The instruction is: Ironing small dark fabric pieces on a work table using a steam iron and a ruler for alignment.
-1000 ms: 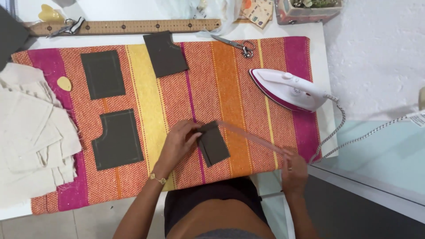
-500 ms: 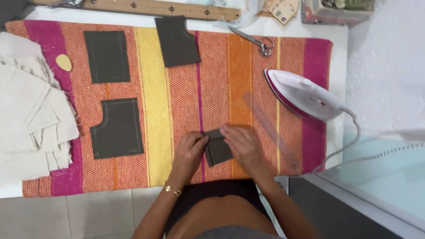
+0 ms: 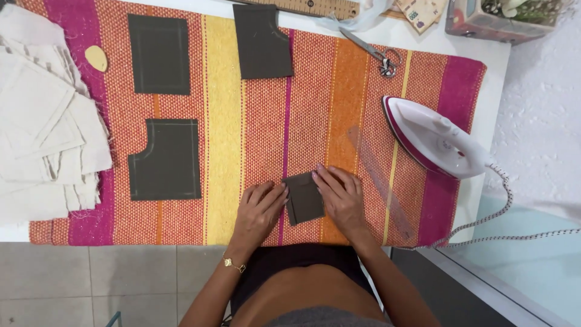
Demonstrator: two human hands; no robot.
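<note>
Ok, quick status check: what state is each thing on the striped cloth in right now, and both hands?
Small dark fabric piece: flat on the striped cloth, pressed from both sides.
Left hand: fingertips on the piece's left edge.
Right hand: fingers on its right edge.
Iron: lying on the cloth, untouched, cord attached.
Clear ruler: flat beside the right hand.
Scissors: closed, lying flat.
Three larger dark pieces: laid flat, apart.

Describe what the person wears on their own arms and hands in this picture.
Both forearms are bare, with no sleeves showing. The left hand has a thin gold chain bracelet with a small clover-shaped charm at the wrist. The right hand wears nothing at the wrist. The fingernails on both hands look painted a pale colour. No gloves or rings can be made out.
</note>
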